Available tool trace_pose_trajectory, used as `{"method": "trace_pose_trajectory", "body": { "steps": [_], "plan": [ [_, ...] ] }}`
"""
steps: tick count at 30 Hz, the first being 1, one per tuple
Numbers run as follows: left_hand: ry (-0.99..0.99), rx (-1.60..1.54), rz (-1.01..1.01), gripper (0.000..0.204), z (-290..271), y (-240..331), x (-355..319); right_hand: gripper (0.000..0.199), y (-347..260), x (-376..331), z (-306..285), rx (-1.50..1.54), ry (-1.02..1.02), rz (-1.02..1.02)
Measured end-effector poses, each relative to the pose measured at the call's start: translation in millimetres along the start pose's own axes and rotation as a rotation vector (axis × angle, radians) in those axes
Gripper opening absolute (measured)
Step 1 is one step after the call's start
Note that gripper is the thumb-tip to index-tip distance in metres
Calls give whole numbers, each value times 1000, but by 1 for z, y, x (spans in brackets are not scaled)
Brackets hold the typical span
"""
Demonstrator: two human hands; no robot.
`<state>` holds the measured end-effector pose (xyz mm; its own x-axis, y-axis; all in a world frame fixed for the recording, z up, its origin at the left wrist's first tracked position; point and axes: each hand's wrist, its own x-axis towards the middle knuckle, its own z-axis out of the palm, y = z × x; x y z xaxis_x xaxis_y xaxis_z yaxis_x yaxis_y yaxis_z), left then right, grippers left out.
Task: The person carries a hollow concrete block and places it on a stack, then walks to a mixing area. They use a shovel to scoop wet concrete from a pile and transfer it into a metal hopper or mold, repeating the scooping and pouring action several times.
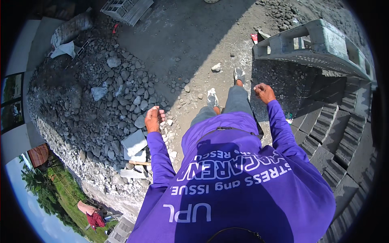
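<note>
I look straight down my purple long-sleeved shirt at grey trousers and two worn grey shoes on sandy ground. My left hand (154, 118) hangs out to the left with loosely curled fingers and holds nothing; it is over the edge of a pile of grey stones (97, 97). My right hand (263, 92) is raised to the right with its fingers closed, empty, just left of a stack of grey concrete blocks (336, 121). One hollow concrete block (312, 44) lies on top of that stack, beyond my right hand.
Flat concrete slabs (133, 143) lie among the stones near my left arm. Another hollow block (127, 9) sits at the far top. White sacks (69, 34) lie at the pile's far left. A red scrap (254, 37) lies by the block. Sunlit dirt ground (194, 48) stretches ahead.
</note>
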<state>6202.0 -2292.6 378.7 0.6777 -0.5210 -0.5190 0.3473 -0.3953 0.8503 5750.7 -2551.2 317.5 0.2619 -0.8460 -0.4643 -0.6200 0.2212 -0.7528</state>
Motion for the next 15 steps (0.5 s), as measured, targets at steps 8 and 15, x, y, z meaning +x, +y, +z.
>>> {"method": "trace_pose_trajectory", "body": {
  "steps": [8, 15],
  "plan": [
    [-22, 199, 5, 30, 37, 31, 76, 14, 20, 39, 5, 124, -50, 107],
    [-55, 149, 27, 28, 147, 98, 119, 13, 29, 77, -23, 278, 98, 278]
  ]
}}
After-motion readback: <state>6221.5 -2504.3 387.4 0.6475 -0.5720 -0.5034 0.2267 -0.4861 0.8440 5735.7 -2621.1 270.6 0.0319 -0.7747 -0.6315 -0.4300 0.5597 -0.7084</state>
